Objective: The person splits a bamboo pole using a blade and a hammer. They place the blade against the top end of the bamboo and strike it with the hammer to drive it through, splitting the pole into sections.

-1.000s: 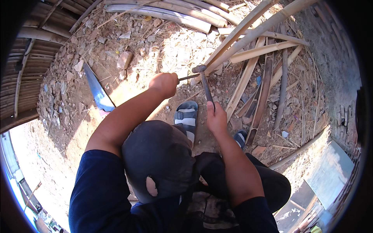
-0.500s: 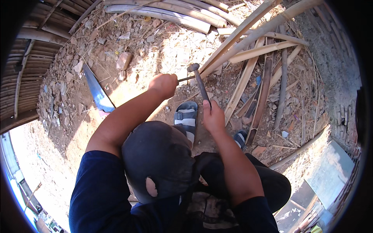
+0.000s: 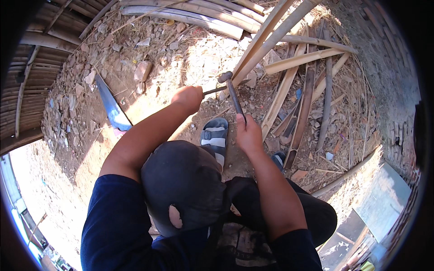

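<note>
My left hand (image 3: pixel 187 99) is closed round the handle end of a dark, narrow knife (image 3: pixel 214 91). Its blade crosses the near end of a split bamboo pole (image 3: pixel 257 53), and the tip shows on the pole's right side. In my right hand (image 3: pixel 249 135) I grip a hammer (image 3: pixel 234 95) by its dark handle. The hammer's head is above the blade, beside the bamboo; whether it touches the blade I cannot tell. Two lengths of the bamboo run up and away from the blade, slightly apart.
A handsaw (image 3: pixel 111 105) lies on the stony ground at left. Split bamboo strips (image 3: pixel 285 92) are heaped at right, and more bamboo poles (image 3: pixel 190 17) lie at the far side. My sandalled foot (image 3: pixel 214 140) is just below the tools. A wall (image 3: pixel 391 86) rises at right.
The bamboo's far end has swung left. The knife's tip now shows past the bamboo. My left hand has shifted slightly left, and the hammer has hardly moved.
</note>
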Motion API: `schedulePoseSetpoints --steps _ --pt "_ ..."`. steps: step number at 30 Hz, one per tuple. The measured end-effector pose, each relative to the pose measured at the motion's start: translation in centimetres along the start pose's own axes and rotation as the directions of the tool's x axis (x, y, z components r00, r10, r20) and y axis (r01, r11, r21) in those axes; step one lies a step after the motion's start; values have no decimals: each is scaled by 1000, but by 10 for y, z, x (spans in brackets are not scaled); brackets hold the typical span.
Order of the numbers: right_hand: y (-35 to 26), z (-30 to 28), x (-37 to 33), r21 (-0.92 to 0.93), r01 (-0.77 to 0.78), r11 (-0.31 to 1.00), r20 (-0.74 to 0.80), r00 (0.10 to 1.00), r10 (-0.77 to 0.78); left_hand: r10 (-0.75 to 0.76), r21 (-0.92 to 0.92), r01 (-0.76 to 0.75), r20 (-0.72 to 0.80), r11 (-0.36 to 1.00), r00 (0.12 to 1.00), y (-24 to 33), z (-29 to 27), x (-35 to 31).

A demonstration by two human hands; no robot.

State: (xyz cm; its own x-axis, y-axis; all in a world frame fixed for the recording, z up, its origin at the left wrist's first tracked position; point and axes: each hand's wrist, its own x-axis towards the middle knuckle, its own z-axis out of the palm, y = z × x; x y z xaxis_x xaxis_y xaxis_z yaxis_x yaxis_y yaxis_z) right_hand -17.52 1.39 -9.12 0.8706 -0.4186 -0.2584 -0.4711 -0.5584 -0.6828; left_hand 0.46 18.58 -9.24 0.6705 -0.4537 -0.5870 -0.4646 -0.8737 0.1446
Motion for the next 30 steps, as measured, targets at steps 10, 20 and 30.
schedulePoseSetpoints --steps 10,20,30 --pt "10 18 -3 -161 -34 986 166 984 61 33 41 -35 53 999 998 6 -4 -3" --pt "-3 -7 -11 196 -11 981 -99 995 31 -28 -20 28 29 999 999 5 -1 0" --pt "7 0 -6 50 -17 999 -4 1000 18 9 16 -9 15 1000 1000 1 5 5"
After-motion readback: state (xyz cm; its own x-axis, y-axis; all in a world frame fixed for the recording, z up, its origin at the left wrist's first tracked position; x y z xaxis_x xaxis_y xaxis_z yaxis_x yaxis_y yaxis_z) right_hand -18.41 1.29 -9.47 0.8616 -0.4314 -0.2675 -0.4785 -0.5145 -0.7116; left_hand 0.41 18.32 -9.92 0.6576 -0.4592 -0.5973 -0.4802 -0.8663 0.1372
